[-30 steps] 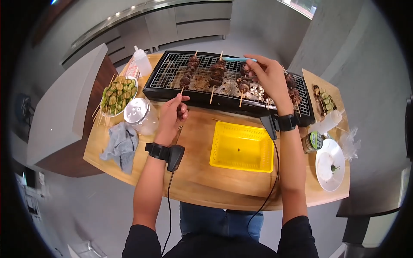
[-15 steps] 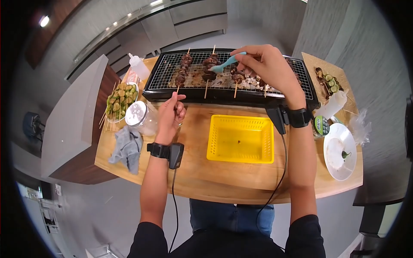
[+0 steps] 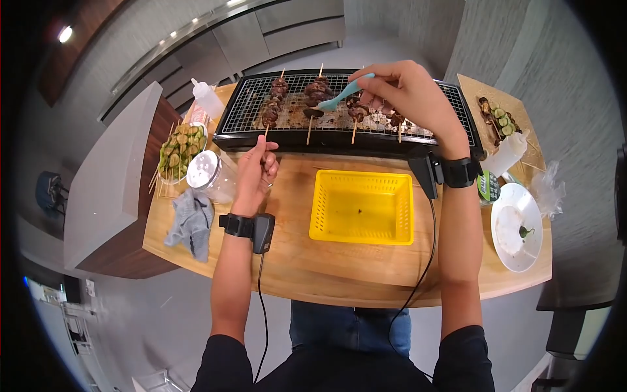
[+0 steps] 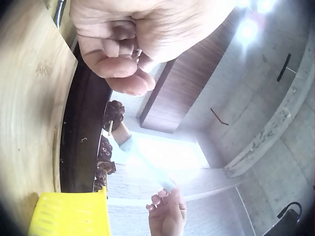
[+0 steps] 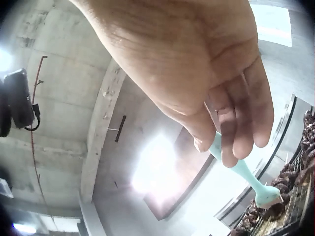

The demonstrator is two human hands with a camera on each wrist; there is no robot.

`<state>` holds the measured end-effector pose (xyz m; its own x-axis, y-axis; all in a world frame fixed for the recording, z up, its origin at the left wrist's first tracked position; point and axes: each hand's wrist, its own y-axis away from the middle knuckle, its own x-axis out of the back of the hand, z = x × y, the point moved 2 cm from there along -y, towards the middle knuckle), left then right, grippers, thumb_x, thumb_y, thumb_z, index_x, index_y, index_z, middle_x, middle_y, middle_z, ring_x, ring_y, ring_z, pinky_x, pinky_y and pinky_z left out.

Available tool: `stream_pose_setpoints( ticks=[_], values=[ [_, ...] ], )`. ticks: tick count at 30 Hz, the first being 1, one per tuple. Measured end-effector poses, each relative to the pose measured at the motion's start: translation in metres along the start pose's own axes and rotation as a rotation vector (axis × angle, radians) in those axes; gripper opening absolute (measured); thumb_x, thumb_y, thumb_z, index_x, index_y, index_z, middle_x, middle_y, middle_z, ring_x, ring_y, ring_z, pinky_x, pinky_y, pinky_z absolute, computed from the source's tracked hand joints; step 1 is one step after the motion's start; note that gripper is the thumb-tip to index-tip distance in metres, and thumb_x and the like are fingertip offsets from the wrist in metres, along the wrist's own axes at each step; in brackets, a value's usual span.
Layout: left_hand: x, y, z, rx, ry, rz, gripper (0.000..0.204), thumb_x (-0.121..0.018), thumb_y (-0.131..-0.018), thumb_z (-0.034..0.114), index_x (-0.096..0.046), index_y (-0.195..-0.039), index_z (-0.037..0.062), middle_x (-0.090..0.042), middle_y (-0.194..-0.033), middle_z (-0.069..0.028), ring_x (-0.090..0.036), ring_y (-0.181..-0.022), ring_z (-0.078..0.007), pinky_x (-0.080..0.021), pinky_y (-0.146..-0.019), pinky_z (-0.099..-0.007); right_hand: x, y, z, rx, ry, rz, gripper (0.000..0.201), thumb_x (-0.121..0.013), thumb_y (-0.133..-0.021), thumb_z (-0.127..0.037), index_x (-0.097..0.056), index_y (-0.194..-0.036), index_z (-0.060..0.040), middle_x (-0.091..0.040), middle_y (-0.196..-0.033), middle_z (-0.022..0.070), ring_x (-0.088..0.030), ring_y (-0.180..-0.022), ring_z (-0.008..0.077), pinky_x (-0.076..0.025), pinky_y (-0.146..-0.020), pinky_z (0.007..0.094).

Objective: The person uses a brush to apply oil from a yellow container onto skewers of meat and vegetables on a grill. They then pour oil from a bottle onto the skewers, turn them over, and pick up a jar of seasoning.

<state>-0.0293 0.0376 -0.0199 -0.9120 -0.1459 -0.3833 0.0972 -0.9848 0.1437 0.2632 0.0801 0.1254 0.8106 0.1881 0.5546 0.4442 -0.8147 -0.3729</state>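
My right hand (image 3: pixel 415 98) pinches the handle of a light blue basting brush (image 3: pixel 339 97) between thumb and fingers. Its bristle end lies against the lower meat of the second meat skewer (image 3: pixel 318 91) from the left; the right wrist view shows the brush head (image 5: pixel 268 195) on the dark meat. At the grill's front edge my left hand (image 3: pixel 255 171) pinches the bare stick end of the leftmost meat skewer (image 3: pixel 275 98), other fingers curled. More meat skewers (image 3: pixel 357 111) lie on the grill (image 3: pixel 248 98), some partly hidden behind the right hand.
A yellow basket (image 3: pixel 361 239) sits before the grill. To the left are a plate of vegetable skewers (image 3: pixel 183 150), a lidded jar (image 3: pixel 212 175), a grey cloth (image 3: pixel 191 222) and a squeeze bottle (image 3: pixel 208 99). On the right stand another squeeze bottle (image 3: pixel 508 153) and a white plate (image 3: pixel 509 222).
The brush has moved from the second skewer's far end down along its meat toward the near end. My left hand stays at the leftmost skewer's stick. The head view has shifted a little.
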Motion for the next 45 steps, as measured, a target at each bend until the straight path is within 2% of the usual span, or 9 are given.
stream_pose_setpoints(
  ticks=[4, 6, 16, 26, 29, 31, 39, 41, 45],
  values=[
    [-0.001, 0.001, 0.001, 0.006, 0.018, -0.001, 0.036, -0.056, -0.099, 0.037, -0.059, -0.096, 0.0005, -0.043, -0.06, 0.0029, -0.042, -0.051, -0.0079, -0.032, -0.046, -0.0203, 0.011, -0.003, 0.017, -0.02, -0.06, 0.062, 0.025, -0.058, -0.097, -0.02, -0.069, -0.113, -0.0031, -0.067, -0.077, 0.0001, -0.058, -0.067, 0.0043, -0.048, -0.059, 0.019],
    [-0.002, 0.002, 0.0, 0.01, 0.022, 0.002, 0.036, -0.056, -0.099, 0.037, -0.059, -0.096, 0.0004, -0.043, -0.06, 0.0028, -0.042, -0.051, -0.0081, -0.032, -0.046, -0.0204, 0.019, -0.002, 0.024, -0.042, -0.051, 0.197, 0.027, -0.058, -0.098, -0.022, -0.069, -0.114, -0.0046, -0.066, -0.08, -0.0013, -0.058, -0.069, 0.0042, -0.049, -0.061, 0.019],
    [0.0, 0.001, 0.001, -0.008, -0.022, -0.013, 0.039, -0.054, -0.099, 0.039, -0.061, -0.096, 0.0007, -0.043, -0.062, 0.0024, -0.042, -0.052, -0.0082, -0.03, -0.046, -0.0208, 0.024, -0.006, 0.052, -0.065, 0.131, 0.355, 0.026, -0.06, -0.094, -0.019, -0.069, -0.116, -0.0069, -0.071, -0.081, 0.0052, -0.065, -0.066, 0.0105, -0.054, -0.064, 0.0251],
    [-0.001, 0.001, 0.001, -0.001, -0.023, -0.014, 0.038, -0.054, -0.099, 0.038, -0.061, -0.097, 0.0005, -0.042, -0.062, 0.0026, -0.042, -0.054, -0.0081, -0.031, -0.047, -0.0199, 0.027, 0.0, 0.037, -0.048, 0.171, 0.259, 0.028, -0.061, -0.093, -0.022, -0.07, -0.112, -0.0035, -0.071, -0.077, 0.0074, -0.065, -0.065, 0.0125, -0.053, -0.064, 0.0262],
    [0.001, -0.001, -0.001, -0.009, -0.023, -0.02, 0.038, -0.054, -0.099, 0.038, -0.061, -0.096, 0.0005, -0.043, -0.062, 0.0027, -0.043, -0.054, -0.0079, -0.031, -0.046, -0.0197, 0.028, 0.003, 0.026, -0.056, 0.225, 0.198, 0.026, -0.059, -0.095, -0.02, -0.069, -0.115, -0.0058, -0.068, -0.077, 0.0006, -0.062, -0.07, 0.0066, -0.052, -0.063, 0.0215],
    [0.0, 0.0, 0.0, -0.009, -0.027, -0.014, 0.038, -0.054, -0.099, 0.038, -0.061, -0.096, 0.0005, -0.043, -0.062, 0.0028, -0.043, -0.053, -0.0079, -0.032, -0.046, -0.0196, 0.028, 0.007, 0.019, -0.007, 0.194, 0.207, 0.028, -0.062, -0.093, -0.024, -0.07, -0.106, 0.0001, -0.069, -0.073, 0.0084, -0.063, -0.062, 0.013, -0.052, -0.062, 0.0273],
    [-0.001, -0.001, -0.001, -0.011, -0.024, -0.022, 0.037, -0.054, -0.1, 0.037, -0.062, -0.097, 0.0007, -0.045, -0.063, 0.0029, -0.045, -0.053, -0.0081, -0.032, -0.046, -0.0193, 0.03, 0.013, 0.006, 0.038, 0.196, 0.183, 0.027, -0.062, -0.093, -0.023, -0.07, -0.102, 0.0013, -0.067, -0.069, 0.008, -0.062, -0.06, 0.015, -0.049, -0.058, 0.0293],
    [-0.005, 0.001, 0.001, 0.0, -0.057, 0.053, 0.042, -0.054, -0.099, 0.041, -0.061, -0.088, 0.0016, -0.041, -0.056, 0.003, -0.042, -0.048, -0.0077, -0.03, -0.043, -0.0203, 0.031, 0.014, 0.003, 0.036, 0.199, 0.185, 0.027, -0.062, -0.093, -0.023, -0.07, -0.101, 0.0015, -0.067, -0.069, 0.0081, -0.062, -0.059, 0.0153, -0.048, -0.057, 0.0297],
    [0.0, 0.007, 0.008, 0.05, -0.174, 0.015, 0.052, -0.053, -0.098, 0.048, -0.058, -0.072, 0.0035, -0.035, -0.048, 0.0033, -0.035, -0.039, -0.008, -0.026, -0.037, -0.0221, 0.034, 0.017, -0.002, 0.047, 0.212, 0.153, 0.027, -0.061, -0.093, -0.023, -0.07, -0.101, 0.0009, -0.067, -0.069, 0.0088, -0.062, -0.059, 0.0161, -0.049, -0.057, 0.029]
  ],
)
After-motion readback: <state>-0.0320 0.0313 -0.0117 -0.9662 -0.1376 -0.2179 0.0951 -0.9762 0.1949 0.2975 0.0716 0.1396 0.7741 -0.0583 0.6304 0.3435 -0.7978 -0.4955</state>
